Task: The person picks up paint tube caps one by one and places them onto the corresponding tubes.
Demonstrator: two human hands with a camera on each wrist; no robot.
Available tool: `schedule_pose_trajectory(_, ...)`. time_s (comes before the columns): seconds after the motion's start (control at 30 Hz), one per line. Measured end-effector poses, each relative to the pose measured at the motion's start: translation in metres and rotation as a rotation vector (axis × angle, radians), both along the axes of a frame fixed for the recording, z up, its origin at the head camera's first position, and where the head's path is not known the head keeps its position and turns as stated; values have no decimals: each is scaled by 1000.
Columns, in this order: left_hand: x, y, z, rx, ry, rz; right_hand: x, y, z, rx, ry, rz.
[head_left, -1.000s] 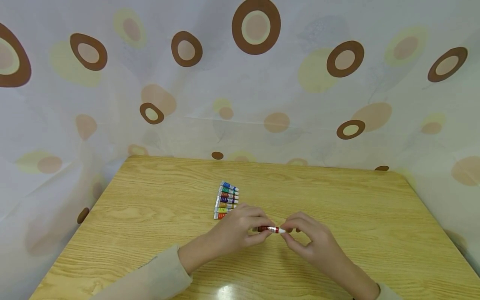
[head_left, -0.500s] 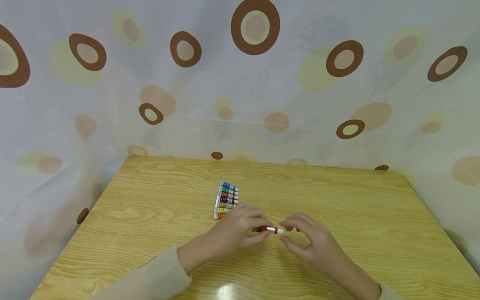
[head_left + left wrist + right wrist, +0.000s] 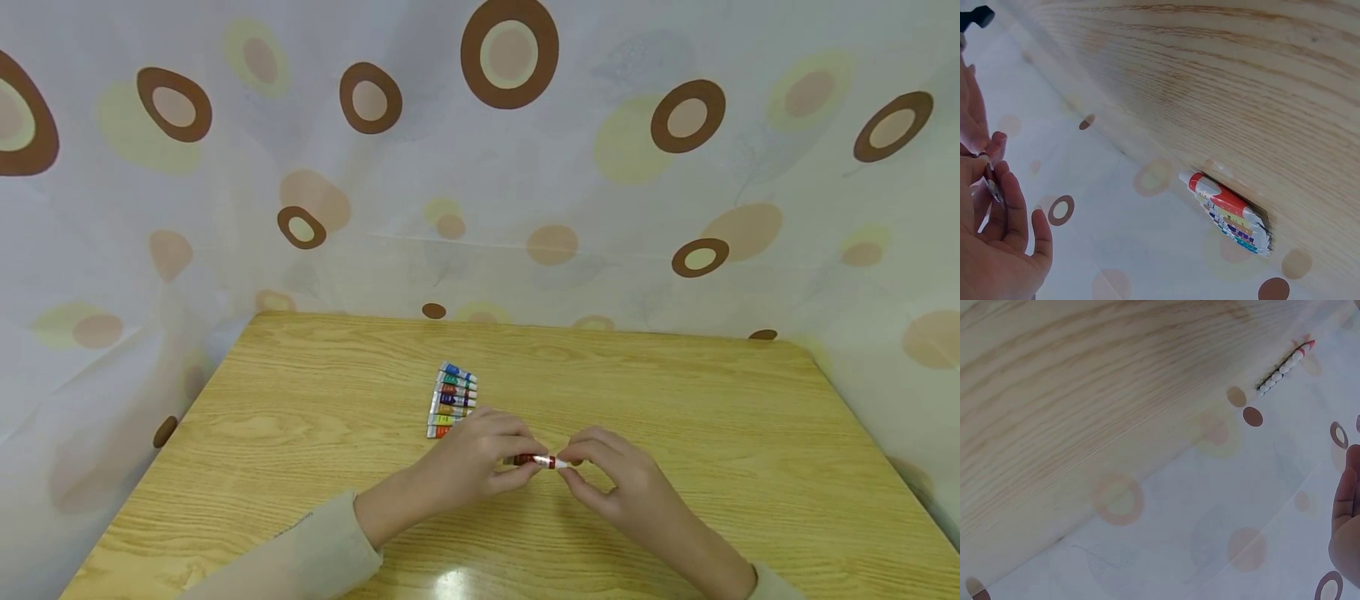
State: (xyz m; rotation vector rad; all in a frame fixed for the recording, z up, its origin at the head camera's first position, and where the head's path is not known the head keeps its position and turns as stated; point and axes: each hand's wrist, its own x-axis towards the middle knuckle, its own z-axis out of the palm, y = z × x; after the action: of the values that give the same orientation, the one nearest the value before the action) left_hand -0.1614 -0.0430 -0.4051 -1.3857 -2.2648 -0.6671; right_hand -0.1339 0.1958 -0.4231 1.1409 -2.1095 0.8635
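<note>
Between the thumb and fingers of my left hand (image 3: pixel 480 450) is a small paint tube (image 3: pixel 543 461), dark red with a white cap, lying sideways. The thumb and index fingertip of my right hand (image 3: pixel 626 477) pinch the capped end. In the left wrist view the tube (image 3: pixel 994 185) is partly covered by the fingers. Just beyond my left hand, several paint tubes (image 3: pixel 453 400) lie side by side in a row, caps to the right. The nearest, an orange-red one (image 3: pixel 1229 201), is partly hidden by that hand in the head view.
A wood-grain table (image 3: pixel 315 383) carries everything. Behind it and along both sides hangs a pale curtain (image 3: pixel 480 183) with brown and yellow circles. The right wrist view shows the white caps of the tube row (image 3: pixel 1282 370) near its upper right.
Half a second ago the right thumb and index finger were spread off the cap; now they pinch it again, as they did one second ago. The left hand keeps its place.
</note>
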Motion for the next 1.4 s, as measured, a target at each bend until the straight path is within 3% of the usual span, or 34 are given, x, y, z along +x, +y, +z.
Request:
schedule_pose_trajectory(0.57, 1, 3, 0, -39, 96, 29, 4, 0, 0, -9, -63, -57)
schedule_pose_trajectory(0.93, 2, 3, 1, -6, 61, 46, 3, -1, 0, 20, -8, -69)
schedule_pose_trajectory(1.23, 1, 3, 1, 16, 105, 40, 0, -2, -2, -12, 35, -37)
schedule_pose_trajectory(1.4, 2, 4, 1, 14, 87, 50, 2, -3, -1, 11, 13, -61)
